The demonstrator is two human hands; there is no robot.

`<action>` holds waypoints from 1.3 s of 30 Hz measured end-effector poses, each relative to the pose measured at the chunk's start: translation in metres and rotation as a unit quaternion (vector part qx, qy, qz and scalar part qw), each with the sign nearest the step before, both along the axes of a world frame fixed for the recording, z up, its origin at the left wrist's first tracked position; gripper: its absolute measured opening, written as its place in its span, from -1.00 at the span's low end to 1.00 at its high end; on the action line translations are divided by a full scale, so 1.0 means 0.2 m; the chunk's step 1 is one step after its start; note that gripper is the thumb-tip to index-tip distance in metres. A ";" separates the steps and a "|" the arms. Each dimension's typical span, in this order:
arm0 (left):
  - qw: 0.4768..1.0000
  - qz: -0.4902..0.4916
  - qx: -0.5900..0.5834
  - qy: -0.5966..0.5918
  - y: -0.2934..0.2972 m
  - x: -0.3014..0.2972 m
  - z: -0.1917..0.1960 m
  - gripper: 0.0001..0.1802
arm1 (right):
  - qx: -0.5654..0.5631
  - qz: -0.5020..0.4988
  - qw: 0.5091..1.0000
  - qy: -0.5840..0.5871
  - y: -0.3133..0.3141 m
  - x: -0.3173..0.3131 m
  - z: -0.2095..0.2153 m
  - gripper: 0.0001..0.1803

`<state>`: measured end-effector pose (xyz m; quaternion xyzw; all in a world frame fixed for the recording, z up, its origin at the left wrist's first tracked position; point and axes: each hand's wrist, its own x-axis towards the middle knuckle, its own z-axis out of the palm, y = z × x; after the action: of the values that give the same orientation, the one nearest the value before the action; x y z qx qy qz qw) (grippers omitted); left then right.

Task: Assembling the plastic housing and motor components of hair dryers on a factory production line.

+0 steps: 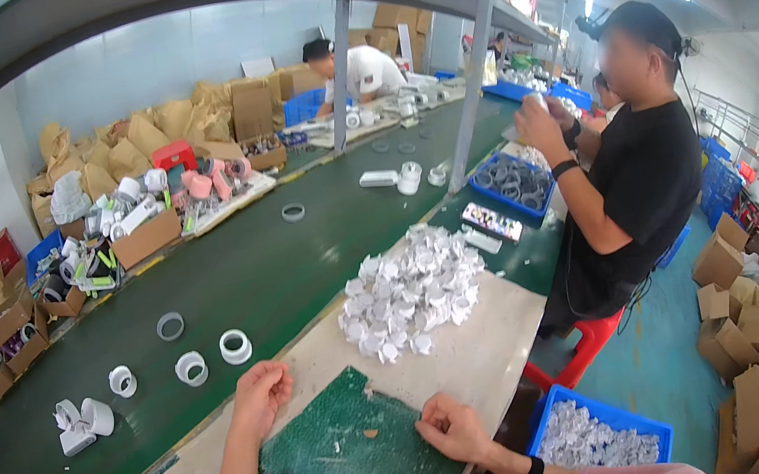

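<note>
My left hand is above the far left edge of a worn green mat, its fingers curled together. Whatever it may hold is hidden. At the mat's right edge is my right hand, also closed, with thumb and forefinger drawn together; I cannot make out anything between them. Small scraps and a brownish chip lie on the mat. Just beyond it, a heap of small white plastic caps covers part of the pale worktop.
A green conveyor belt runs past the worktop, carrying white ring-shaped parts and a grey ring. A blue bin of white pieces stands at lower right. A co-worker in black works at right, beside a blue crate of grey rings.
</note>
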<state>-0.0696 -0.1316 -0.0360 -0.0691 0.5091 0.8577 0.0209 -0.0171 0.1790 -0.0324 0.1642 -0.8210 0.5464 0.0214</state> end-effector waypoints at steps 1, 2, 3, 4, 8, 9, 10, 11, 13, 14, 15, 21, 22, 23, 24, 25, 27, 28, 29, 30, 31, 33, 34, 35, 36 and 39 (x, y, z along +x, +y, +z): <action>1.000 0.001 -0.002 0.007 0.00 0.00 0.00 -0.91 | -0.006 0.002 1.000 -0.008 0.00 0.01 -0.01 -0.83; 1.000 0.008 -0.001 0.003 0.00 -0.01 -0.01 -0.91 | -0.012 0.003 1.000 -0.016 0.00 0.00 -0.02 -0.83; 1.000 0.011 -0.004 -0.004 -0.01 0.01 -0.01 -0.91 | -0.015 0.008 0.999 -0.032 -0.01 0.02 -0.01 -0.84; 1.000 0.007 -0.010 -0.004 -0.02 0.02 0.00 -0.91 | -0.021 0.005 0.999 -0.031 -0.01 0.01 -0.01 -0.84; 1.000 0.015 0.013 0.000 -0.02 0.04 0.03 -0.89 | -0.036 0.013 0.999 -0.033 0.00 0.02 0.00 -0.84; 1.000 0.014 0.008 0.002 -0.02 0.03 0.03 -0.89 | -0.044 0.018 0.998 -0.045 0.00 0.01 0.00 -0.84; 1.000 0.013 0.004 0.004 -0.02 0.03 0.03 -0.89 | -0.046 0.017 0.998 -0.046 0.00 0.00 0.00 -0.84; 1.000 0.013 0.002 0.002 -0.01 0.02 0.03 -0.89 | -0.051 0.024 0.998 -0.041 0.00 -0.01 0.00 -0.85; 1.000 0.007 -0.005 0.007 -0.01 0.04 0.04 -0.90 | -0.057 0.026 0.997 -0.041 0.00 0.01 0.00 -0.85; 1.000 0.006 -0.005 0.003 -0.01 0.04 0.04 -0.90 | -0.052 0.024 0.997 -0.045 0.00 0.01 0.00 -0.85; 1.000 -0.002 -0.010 0.010 -0.01 0.03 0.04 -0.90 | -0.046 0.026 0.998 -0.044 0.01 0.00 0.00 -0.86; 1.000 -0.017 -0.014 0.016 0.00 0.02 0.02 -0.90 | -0.053 0.024 0.998 -0.024 0.01 0.01 -0.03 -0.88; 1.000 -0.019 -0.014 0.016 0.00 0.02 0.01 -0.90 | -0.050 0.024 0.998 -0.025 0.01 0.01 -0.03 -0.88; 1.000 -0.019 -0.011 0.015 -0.01 0.03 0.01 -0.90 | -0.044 0.021 0.999 -0.020 0.00 0.01 -0.02 -0.89; 1.000 -0.016 -0.022 0.013 0.00 0.03 0.02 -0.90 | -0.039 0.014 0.999 -0.017 0.01 0.01 -0.02 -0.90; 0.999 -0.013 -0.032 0.011 0.00 0.03 0.02 -0.90 | -0.036 0.012 0.999 -0.021 0.01 0.01 -0.01 -0.90; 0.999 -0.016 -0.033 0.011 0.00 0.02 0.03 -0.90 | -0.035 0.000 0.999 -0.014 -0.01 0.00 0.00 -0.88; 0.999 -0.016 -0.037 0.014 0.00 0.02 0.03 -0.90 | -0.031 0.000 0.999 -0.013 -0.01 0.00 0.00 -0.88; 0.999 -0.018 -0.047 0.020 0.00 0.01 0.02 -0.90 | -0.038 0.000 0.999 -0.002 -0.02 0.00 -0.01 -0.88; 0.999 -0.018 -0.041 0.020 0.01 0.02 0.01 -0.90 | -0.045 -0.001 0.999 0.008 -0.02 0.00 -0.03 -0.87; 0.998 -0.012 -0.062 0.020 0.01 0.02 0.01 -0.90 | -0.039 0.000 0.999 0.009 -0.01 0.00 -0.05 -0.87; 0.994 -0.003 -0.104 0.021 0.01 0.03 0.02 -0.88 | -0.033 0.010 0.999 0.003 -0.02 -0.01 -0.07 -0.82; 0.995 -0.001 -0.099 0.022 0.01 0.04 0.03 -0.88 | -0.028 0.012 1.000 0.004 -0.03 0.00 -0.06 -0.82; 0.997 -0.024 -0.074 0.020 0.00 0.07 0.06 -0.86 | -0.031 0.010 0.999 0.001 -0.04 0.02 -0.03 -0.81; 0.997 -0.047 -0.050 0.020 0.00 0.08 0.10 -0.85 | -0.036 0.008 0.999 -0.002 -0.05 0.02 -0.01 -0.79; 0.985 -0.123 0.033 0.113 0.13 0.19 0.51 -0.80 | -0.018 0.002 1.000 0.010 0.01 -0.01 -0.07 -0.79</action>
<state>-0.0326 -0.1066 0.0665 0.0921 0.4846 0.8669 0.0712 -0.0198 0.1810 -0.0461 0.1708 -0.8102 0.5598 0.0310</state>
